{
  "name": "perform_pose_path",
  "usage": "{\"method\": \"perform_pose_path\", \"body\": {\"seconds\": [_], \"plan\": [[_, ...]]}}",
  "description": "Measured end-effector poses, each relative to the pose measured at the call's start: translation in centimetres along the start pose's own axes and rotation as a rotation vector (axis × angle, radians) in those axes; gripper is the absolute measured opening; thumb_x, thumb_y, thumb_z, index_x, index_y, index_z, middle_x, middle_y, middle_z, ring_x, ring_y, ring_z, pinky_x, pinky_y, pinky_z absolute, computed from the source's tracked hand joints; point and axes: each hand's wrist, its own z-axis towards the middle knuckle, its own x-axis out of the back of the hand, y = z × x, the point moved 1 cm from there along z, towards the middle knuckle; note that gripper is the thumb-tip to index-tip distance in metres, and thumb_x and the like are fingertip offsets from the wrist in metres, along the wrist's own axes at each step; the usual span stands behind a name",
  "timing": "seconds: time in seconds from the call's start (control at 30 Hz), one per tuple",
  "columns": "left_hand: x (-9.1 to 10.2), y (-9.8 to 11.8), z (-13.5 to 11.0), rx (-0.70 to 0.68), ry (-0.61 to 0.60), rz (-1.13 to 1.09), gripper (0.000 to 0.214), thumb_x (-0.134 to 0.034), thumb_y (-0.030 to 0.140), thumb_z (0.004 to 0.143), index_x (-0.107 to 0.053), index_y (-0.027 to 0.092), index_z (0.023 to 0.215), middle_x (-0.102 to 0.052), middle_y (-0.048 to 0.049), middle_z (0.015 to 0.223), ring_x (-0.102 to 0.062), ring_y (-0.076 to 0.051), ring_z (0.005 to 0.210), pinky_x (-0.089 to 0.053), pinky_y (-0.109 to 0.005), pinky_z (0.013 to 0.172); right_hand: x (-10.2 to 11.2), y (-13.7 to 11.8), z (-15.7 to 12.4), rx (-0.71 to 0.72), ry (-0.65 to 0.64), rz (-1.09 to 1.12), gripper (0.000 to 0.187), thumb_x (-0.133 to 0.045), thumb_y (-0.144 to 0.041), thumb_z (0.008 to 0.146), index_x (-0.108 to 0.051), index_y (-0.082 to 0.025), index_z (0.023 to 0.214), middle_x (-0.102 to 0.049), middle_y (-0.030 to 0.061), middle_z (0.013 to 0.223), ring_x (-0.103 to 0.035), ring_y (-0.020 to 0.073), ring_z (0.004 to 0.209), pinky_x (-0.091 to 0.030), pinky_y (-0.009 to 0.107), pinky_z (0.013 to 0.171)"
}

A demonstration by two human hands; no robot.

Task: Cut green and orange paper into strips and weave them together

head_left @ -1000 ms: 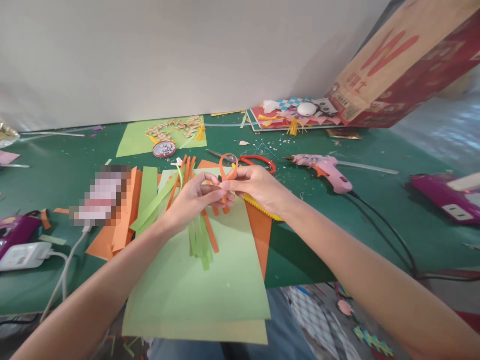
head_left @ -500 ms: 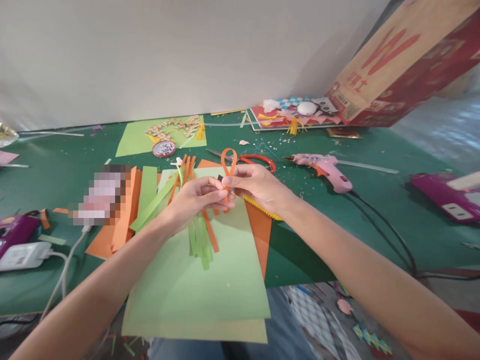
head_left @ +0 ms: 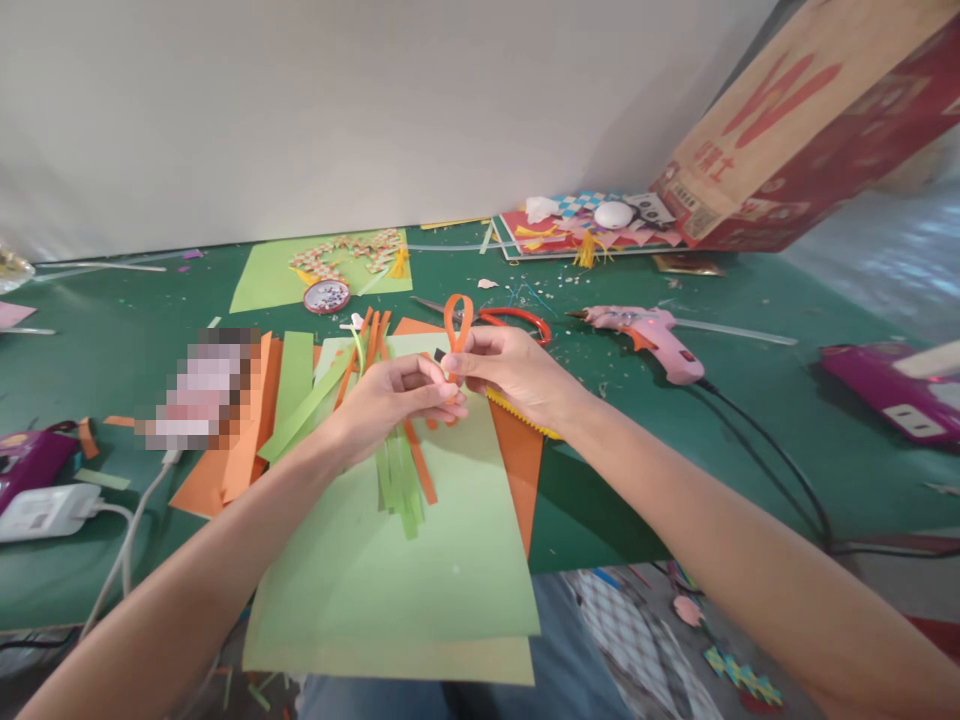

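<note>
Two hands meet above the green worktop point(head_left: 112, 340), just over a light green sheet point(head_left: 405, 580). The left hand point(head_left: 386, 400) and the right hand point(head_left: 517, 375) each close their grip, thumb against fingertips, on one orange paper strip point(head_left: 458, 318), which is bent into an upright loop above the fingers. A bunch of green and orange strips point(head_left: 401, 485) sticks out from under the left hand; whether that hand holds it cannot be told. Red-handled scissors point(head_left: 521, 320) lie just behind the right hand. A pink glue gun point(head_left: 652, 340) lies further right, and a cardboard box point(head_left: 787, 130) leans at the far right.
</note>
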Motion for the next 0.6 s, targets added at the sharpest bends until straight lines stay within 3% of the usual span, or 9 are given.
{"method": "perform_pose_path", "body": {"seconds": [0.23,0.6], "plan": [[0.12,0.12,0.13,-0.044,0.029,-0.012,0.028,-0.080,0.035,0.070,-0.060,0.015,0.073,-0.071,-0.0026,0.077,-0.071,-0.016,0.073,-0.057,-0.030,0.076,0.27,-0.14,-0.09,0.009,-0.103,-0.052,0.030,-0.079,-0.042,0.066,-0.062,-0.017,0.066,-0.060,-0.0006,0.063,-0.052,0.0097,0.059,-0.033,0.026,0.055],[0.18,0.01,0.17,-0.029,-0.009,-0.067,0.026,-0.079,0.034,0.073,-0.062,0.015,0.078,-0.073,-0.0041,0.080,-0.072,-0.016,0.078,-0.056,-0.030,0.079,0.15,-0.20,-0.04,-0.001,-0.040,0.006,0.033,-0.082,-0.040,0.059,-0.058,-0.018,0.058,-0.054,-0.0030,0.059,-0.049,0.0091,0.057,-0.034,0.027,0.056]]}}
